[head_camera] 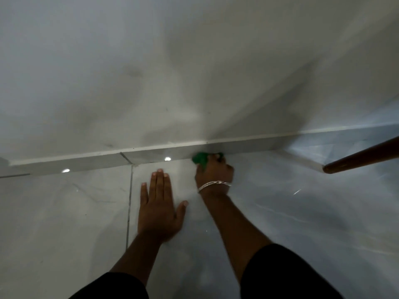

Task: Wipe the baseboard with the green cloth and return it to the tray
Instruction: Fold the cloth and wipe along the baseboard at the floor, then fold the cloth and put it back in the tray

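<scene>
A glossy grey baseboard (151, 155) with a white top edge runs across the foot of the white wall. My right hand (216, 172), with a silver bracelet on the wrist, is closed around the green cloth (200, 159) and presses it against the baseboard. Most of the cloth is hidden under my fingers. My left hand (158, 210) lies flat on the floor tile with its fingers spread, just left of the right hand and a little short of the baseboard. No tray is in view.
A brown wooden pole or furniture leg (362, 157) slants in from the right edge above the floor. A grout line (130, 199) runs towards me between large grey floor tiles. The wall turns a corner at the right.
</scene>
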A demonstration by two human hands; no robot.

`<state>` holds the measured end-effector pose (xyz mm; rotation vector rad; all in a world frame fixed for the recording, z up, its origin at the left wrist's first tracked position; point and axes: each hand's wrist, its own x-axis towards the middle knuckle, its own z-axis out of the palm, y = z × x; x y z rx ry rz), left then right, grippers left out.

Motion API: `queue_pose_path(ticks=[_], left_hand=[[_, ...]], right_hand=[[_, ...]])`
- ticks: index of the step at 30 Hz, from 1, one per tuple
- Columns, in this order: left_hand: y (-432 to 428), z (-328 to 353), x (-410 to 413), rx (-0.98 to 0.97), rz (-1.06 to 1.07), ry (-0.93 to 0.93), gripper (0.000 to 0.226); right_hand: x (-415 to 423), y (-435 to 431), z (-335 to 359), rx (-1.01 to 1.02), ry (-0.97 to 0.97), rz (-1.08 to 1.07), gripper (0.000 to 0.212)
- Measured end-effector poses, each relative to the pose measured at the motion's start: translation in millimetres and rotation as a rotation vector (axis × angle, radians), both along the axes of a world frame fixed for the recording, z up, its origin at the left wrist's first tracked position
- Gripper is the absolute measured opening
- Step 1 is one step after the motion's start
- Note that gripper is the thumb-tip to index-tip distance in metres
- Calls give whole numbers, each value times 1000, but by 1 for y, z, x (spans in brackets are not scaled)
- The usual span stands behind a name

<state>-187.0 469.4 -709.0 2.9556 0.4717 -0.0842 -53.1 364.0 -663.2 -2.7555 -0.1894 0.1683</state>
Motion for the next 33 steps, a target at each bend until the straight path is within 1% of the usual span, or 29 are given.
queue_pose_path(ticks=[2, 5, 7, 8, 9, 10, 11, 12, 13, 14, 15, 16, 17, 19, 20, 22, 24, 26, 27, 29, 31, 33], left_hand=[[-1, -1, 1, 9, 7, 4, 90], [-1, 4, 1, -47, 43, 64, 91], [-4, 14, 7, -97, 56, 122, 90], [-7, 23, 14, -186, 112, 158, 86], [-10, 34, 22, -365, 238, 155, 79], [-13, 50, 33, -684, 451, 111, 68], [-13, 70, 32, -1054, 680, 9, 56], [-11, 85, 30, -1363, 756, -43, 47], [-13, 99, 28, -1568, 756, -78, 45], [-17, 115, 26, -1752, 779, -123, 49], [-24, 135, 21, -1858, 800, -166, 55], [-30, 154, 15, -1887, 804, -183, 58], [-38, 174, 10, -1869, 792, -188, 53], [-53, 217, -2, -1778, 794, -197, 36], [-57, 238, -9, -1755, 839, -209, 33], [-64, 289, -26, -1788, 919, -188, 33], [-74, 352, -45, -1865, 917, -134, 35], [-87, 423, -59, -1907, 877, -78, 38], [-94, 458, -65, -1923, 852, -50, 38], [-109, 528, -75, -1932, 803, 1, 37], [-128, 593, -79, -1916, 760, 50, 34], [-150, 652, -79, -1847, 757, 73, 30]], right_hand=[[-9, 17, 5, 23, 21, 62, 46], [-6, 18, 15, 66, 47, 174, 33], [-6, 13, 22, 173, 120, 254, 27], [-9, 11, 26, 230, 170, 276, 27], [-12, 10, 30, 281, 217, 281, 28], [-15, 9, 35, 333, 255, 265, 28], [-19, 7, 40, 389, 281, 237, 27], [-23, 3, 47, 441, 293, 207, 25], [-29, -2, 57, 484, 295, 178, 25], [-35, -9, 70, 517, 293, 162, 25], [-44, -15, 86, 540, 293, 159, 27], [-53, -22, 104, 566, 306, 162, 29], [-63, -29, 124, 606, 344, 165, 29], [-84, -44, 171, 715, 444, 131, 28], [-93, -52, 198, 766, 470, 72, 30], [-105, -71, 255, 834, 485, -113, 36], [-115, -93, 316, 811, 501, -249, 37], [-123, -117, 383, 777, 590, -297, 42], [-127, -130, 419, 791, 659, -324, 41], [-137, -155, 491, 865, 764, -351, 31], [-146, -182, 559, 874, 782, -337, 21], [-152, -208, 619, 850, 760, -342, 18]])
